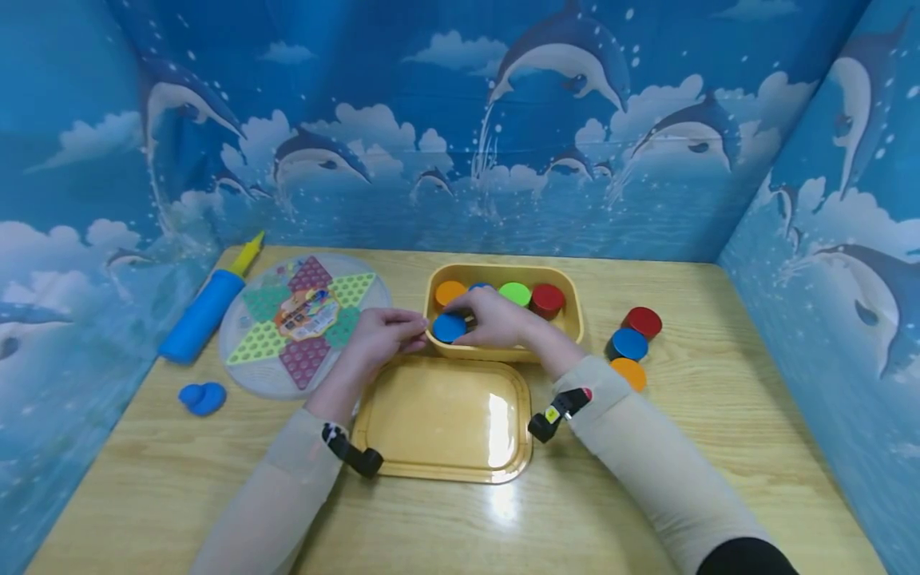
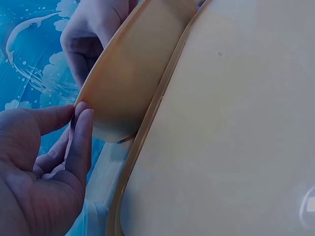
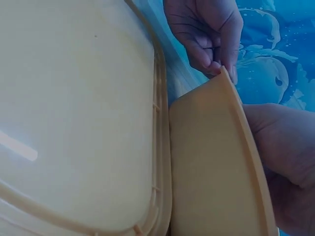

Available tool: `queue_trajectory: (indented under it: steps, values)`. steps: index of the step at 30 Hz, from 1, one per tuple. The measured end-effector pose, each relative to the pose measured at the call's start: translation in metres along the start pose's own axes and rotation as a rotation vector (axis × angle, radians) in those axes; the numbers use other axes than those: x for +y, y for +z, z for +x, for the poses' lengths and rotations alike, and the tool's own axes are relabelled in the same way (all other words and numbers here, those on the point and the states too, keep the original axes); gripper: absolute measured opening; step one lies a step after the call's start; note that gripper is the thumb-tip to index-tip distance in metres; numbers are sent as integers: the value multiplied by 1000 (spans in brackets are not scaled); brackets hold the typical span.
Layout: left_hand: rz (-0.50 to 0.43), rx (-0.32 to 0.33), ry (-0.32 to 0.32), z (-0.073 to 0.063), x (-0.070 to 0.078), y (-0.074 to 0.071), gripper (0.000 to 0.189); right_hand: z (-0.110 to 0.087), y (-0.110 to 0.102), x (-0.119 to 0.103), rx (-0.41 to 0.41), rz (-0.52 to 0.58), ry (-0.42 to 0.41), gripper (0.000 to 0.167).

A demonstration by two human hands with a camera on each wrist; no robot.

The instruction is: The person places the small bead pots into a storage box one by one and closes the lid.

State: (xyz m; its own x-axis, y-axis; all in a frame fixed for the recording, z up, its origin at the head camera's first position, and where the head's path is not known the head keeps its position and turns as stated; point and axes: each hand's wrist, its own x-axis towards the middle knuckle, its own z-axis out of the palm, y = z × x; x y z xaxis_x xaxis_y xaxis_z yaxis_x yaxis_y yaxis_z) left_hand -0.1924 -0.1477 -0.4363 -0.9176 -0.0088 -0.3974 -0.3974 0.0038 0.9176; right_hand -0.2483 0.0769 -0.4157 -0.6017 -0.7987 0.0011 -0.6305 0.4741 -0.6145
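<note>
In the head view, a yellow box (image 1: 503,353) stands at the middle of the table. My left hand (image 1: 381,339) pinches its left front corner; in the left wrist view, thumb and fingertips meet at the rim. My right hand (image 1: 496,318) reaches over the front rim into the box. Its thumb and fingers are around a blue cylinder (image 1: 449,327) in the left front corner. Behind it are an orange cylinder (image 1: 450,292), a partly hidden blue one, a green one (image 1: 515,293) and a red one (image 1: 548,300). The right fingertips are hidden behind the box wall in the right wrist view.
A yellow lid (image 1: 438,419) lies flat in front of the box. Right of it are red (image 1: 643,321), blue (image 1: 627,344) and orange (image 1: 629,374) cylinders. At left lie a round game board (image 1: 240,319), a blue pump (image 1: 201,318) and a small blue object (image 1: 204,398).
</note>
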Motion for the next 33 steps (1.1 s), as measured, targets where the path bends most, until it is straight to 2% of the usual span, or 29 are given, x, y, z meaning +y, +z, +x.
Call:
queue_trajectory:
  steps: [5, 9, 17, 24, 33]
  values:
    - [4, -3, -6, 0, 1, 1, 24, 1, 3, 1, -1, 29, 51, 48]
    - [5, -7, -7, 1, 1, 2, 24, 0, 2, 1, -2, 75, 60, 50]
    - [9, -14, 3, 0, 0, 2, 25, -14, -10, -1, -8, 205, 89, 53]
    - [3, -5, 1, 1, -2, 0, 26, -36, -30, -13, 30, 213, 111, 59]
    - [6, -1, 5, 1, -2, 0, 27, -81, -54, -21, 125, 167, 136, 57]
